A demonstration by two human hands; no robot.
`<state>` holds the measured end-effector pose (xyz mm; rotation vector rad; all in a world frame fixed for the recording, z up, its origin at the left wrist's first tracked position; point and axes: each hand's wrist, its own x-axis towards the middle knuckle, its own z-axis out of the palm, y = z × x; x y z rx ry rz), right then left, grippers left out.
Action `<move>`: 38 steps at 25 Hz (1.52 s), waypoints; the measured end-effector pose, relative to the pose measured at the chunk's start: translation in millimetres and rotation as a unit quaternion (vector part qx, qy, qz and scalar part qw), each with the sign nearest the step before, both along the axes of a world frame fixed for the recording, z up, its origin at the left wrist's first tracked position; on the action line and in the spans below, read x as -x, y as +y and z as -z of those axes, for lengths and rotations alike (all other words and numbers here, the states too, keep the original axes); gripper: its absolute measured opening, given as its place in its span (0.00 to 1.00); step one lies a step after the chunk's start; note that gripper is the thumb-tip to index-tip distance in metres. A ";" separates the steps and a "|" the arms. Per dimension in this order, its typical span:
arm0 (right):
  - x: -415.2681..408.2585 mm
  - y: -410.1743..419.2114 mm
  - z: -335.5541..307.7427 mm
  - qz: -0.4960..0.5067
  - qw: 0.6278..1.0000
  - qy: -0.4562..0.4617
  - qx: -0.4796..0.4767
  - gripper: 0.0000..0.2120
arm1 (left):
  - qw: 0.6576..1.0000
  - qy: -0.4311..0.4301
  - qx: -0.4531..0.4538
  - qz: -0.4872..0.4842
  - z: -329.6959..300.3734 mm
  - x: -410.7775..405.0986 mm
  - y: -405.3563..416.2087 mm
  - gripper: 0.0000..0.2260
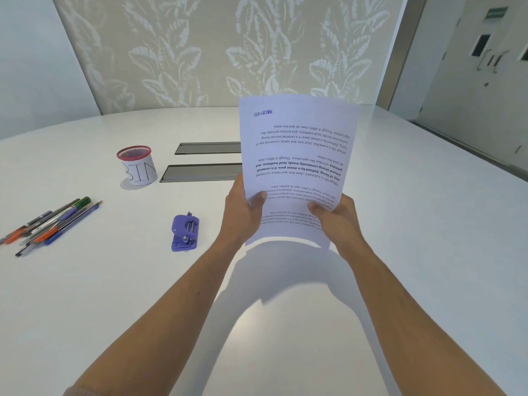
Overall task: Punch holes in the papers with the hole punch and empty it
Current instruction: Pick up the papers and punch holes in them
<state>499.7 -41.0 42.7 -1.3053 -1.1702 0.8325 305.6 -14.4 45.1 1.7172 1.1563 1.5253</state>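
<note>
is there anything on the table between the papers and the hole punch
Nothing visible. The papers, held off the table in the left hand and right hand, have only bare table between them and the hole punch. The pens and bin cup lie farther left.

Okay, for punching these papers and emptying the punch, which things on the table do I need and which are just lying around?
Needed:
papers, held above the table by the left hand and right hand
purple hole punch
cup labelled BIN, probably for the emptied bits

Just lying around:
pens and markers
two table cable slots
</note>
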 end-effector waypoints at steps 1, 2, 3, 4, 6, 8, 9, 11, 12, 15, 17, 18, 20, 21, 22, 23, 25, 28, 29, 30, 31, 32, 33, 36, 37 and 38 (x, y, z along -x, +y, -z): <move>-1.0 1.5 -3.3 0.006 1.000 0.005 -0.009 0.08 | 1.000 -0.007 -0.004 0.002 -3.9 -0.3 1.8 0.16; -1.6 2.4 -4.1 0.010 1.000 0.008 -0.016 0.08 | 1.000 -0.009 -0.009 0.004 -5.2 -0.6 3.0 0.16; -1.5 2.2 -2.2 0.009 1.000 0.007 -0.018 0.08 | 1.000 -0.003 -0.013 0.005 -3.4 -0.9 3.2 0.16; -1.2 1.4 2.7 0.005 1.000 0.004 -0.013 0.09 | 1.000 0.003 -0.007 0.002 2.6 -1.1 2.6 0.15; -2.5 0.0 18.8 -0.007 1.000 -0.018 0.009 0.10 | 0.999 -0.013 0.033 -0.005 18.1 -1.1 -0.2 0.15; -5.7 -0.3 27.1 -0.014 0.999 -0.027 0.016 0.11 | 0.997 -0.040 0.068 -0.004 22.9 -0.6 1.0 0.15; -7.4 -0.1 26.7 -0.016 1.000 -0.022 0.013 0.11 | 0.996 -0.049 0.072 -0.002 21.1 -0.8 3.0 0.15; -11.1 -0.5 24.0 -0.020 1.000 -0.006 0.006 0.09 | 0.995 -0.074 0.071 0.007 12.2 -2.4 4.4 0.15; -13.2 -1.2 23.8 -0.024 1.000 0.013 0.006 0.09 | 0.993 -0.095 0.072 0.011 7.4 -3.9 3.9 0.14; -19.2 -6.6 31.0 -0.035 0.988 0.146 0.031 0.11 | 0.985 -0.150 0.079 0.017 3.5 -8.1 3.5 0.15; -18.9 -10.6 38.6 -0.042 0.961 0.269 0.041 0.12 | 0.975 -0.200 0.087 0.042 6.9 -9.1 3.9 0.16; -16.2 -12.8 41.4 -0.052 0.943 0.326 0.040 0.13 | 0.968 -0.227 0.086 0.060 9.8 -10.8 4.4 0.18; -5.3 -17.2 42.5 -0.079 0.922 0.380 0.017 0.17 | 0.956 -0.266 0.087 0.090 16.3 -18.5 1.9 0.20; 1.7 -18.6 40.8 -0.085 0.919 0.386 -0.001 0.19 | 0.952 -0.273 0.086 0.105 18.6 -23.9 -2.1 0.20; 8.3 -19.0 38.3 -0.079 0.918 0.389 -0.018 0.21 | 0.950 -0.274 0.086 0.121 19.9 -29.1 -6.2 0.20; 12.9 -18.6 35.9 -0.061 0.916 0.394 -0.028 0.23 | 0.948 -0.276 0.086 0.136 21.1 -33.3 -9.5 0.19; 14.2 -17.9 31.9 -0.021 0.914 0.404 -0.027 0.23 | 0.944 -0.278 0.091 0.149 22.6 -36.1 -11.8 0.19; 2.1 -17.2 30.6 -0.006 0.927 0.374 -0.025 0.21 | 0.939 -0.294 0.121 0.135 17.8 -25.6 -11.1 0.20; -3.5 -17.3 29.5 -0.002 0.934 0.356 -0.027 0.20 | 0.932 -0.312 0.135 0.123 14.0 -19.6 -10.0 0.20; -9.9 -16.8 27.4 0.001 0.941 0.336 -0.030 0.19 | 0.925 -0.333 0.145 0.107 10.4 -11.9 -7.9 0.19; -17.1 -16.3 24.5 0.000 0.949 0.313 -0.032 0.18 | 0.918 -0.357 0.148 0.092 6.9 -2.6 -4.8 0.18; -25.0 -15.7 21.3 -0.002 0.958 0.285 -0.034 0.18 | 0.910 -0.380 0.147 0.074 3.0 8.4 -1.4 0.18; -33.7 -14.7 18.4 -0.004 0.966 0.254 -0.036 0.18 | 0.903 -0.400 0.144 0.058 -1.5 19.9 1.4 0.18; -57.7 -11.9 11.2 -0.011 0.983 0.178 -0.034 0.16 | 0.925 -0.348 0.148 0.026 -11.5 52.3 7.8 0.17; -62.3 -11.8 8.2 -0.017 0.987 0.159 -0.031 0.16 | 0.944 -0.292 0.152 0.035 -13.4 58.8 8.6 0.15; -64.4 -11.9 4.6 -0.025 0.989 0.142 -0.029 0.16 | 0.960 -0.229 0.154 0.050 -15.3 62.5 8.5 0.15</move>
